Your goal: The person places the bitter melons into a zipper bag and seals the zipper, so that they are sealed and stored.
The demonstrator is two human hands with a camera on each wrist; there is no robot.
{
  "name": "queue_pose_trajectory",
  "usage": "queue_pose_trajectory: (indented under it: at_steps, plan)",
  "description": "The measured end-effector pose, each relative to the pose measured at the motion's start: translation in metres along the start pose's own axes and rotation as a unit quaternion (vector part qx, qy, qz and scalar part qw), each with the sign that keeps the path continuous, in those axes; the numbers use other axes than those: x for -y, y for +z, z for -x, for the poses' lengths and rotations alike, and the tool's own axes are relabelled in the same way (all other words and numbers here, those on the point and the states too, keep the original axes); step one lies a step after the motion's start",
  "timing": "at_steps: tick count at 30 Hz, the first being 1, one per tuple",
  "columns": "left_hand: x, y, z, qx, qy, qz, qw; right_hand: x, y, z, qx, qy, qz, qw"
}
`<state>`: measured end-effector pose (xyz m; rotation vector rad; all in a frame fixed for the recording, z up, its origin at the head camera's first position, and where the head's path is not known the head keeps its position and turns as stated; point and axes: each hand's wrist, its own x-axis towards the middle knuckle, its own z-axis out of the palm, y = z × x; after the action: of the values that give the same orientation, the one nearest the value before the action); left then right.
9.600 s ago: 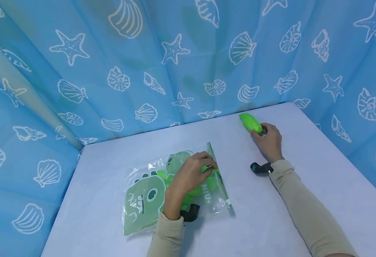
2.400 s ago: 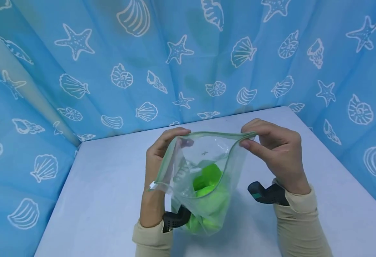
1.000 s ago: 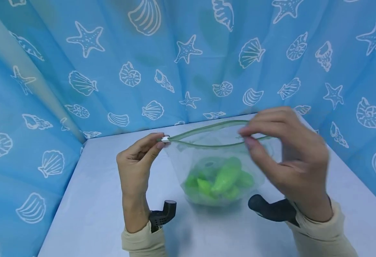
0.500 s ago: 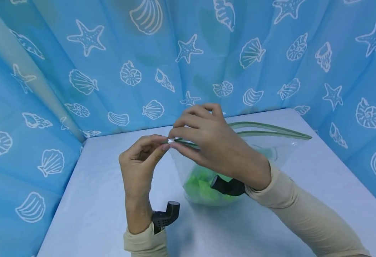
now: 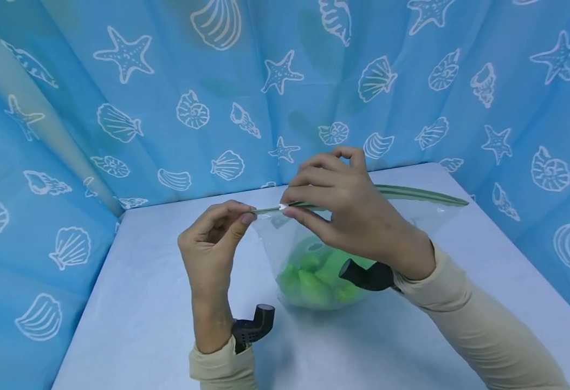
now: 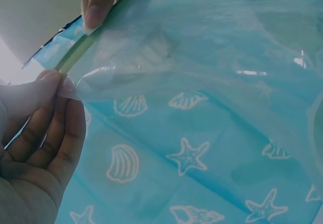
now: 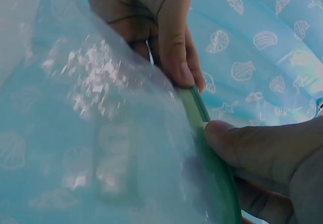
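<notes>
A clear zip bag holding several green toys stands on the white table. My left hand pinches the left end of the bag's green zip strip. Just to its right, my right hand pinches the small white slider on that strip. In the left wrist view, the left hand grips the bag's corner, with a right fingertip above. The right wrist view shows my right hand on the zip strip, the left hand beyond it.
Blue curtains printed with shells and starfish close in the table on the left, back and right. Black camera mounts sit on the left wrist and right wrist. Bare tabletop lies in front of the bag.
My right hand left the bag's right end, crossed to the slider beside the left hand, and has drawn it a little rightward. The bag's mouth has narrowed.
</notes>
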<state>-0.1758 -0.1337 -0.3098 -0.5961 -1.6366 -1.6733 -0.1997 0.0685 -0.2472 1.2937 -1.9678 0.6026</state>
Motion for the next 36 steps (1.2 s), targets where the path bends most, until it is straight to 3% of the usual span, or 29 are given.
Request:
queue_pose_trajectory:
  at_steps: [24, 36]
  plan:
    - [0.003, -0.001, 0.002, -0.004, 0.014, 0.018, 0.9997, -0.019, -0.029, 0.037, -0.015, 0.028, -0.032, 0.999]
    - [-0.001, -0.002, 0.002, -0.005, 0.014, 0.006, 0.9999, -0.023, -0.041, 0.047, 0.001, 0.021, -0.010, 1.000]
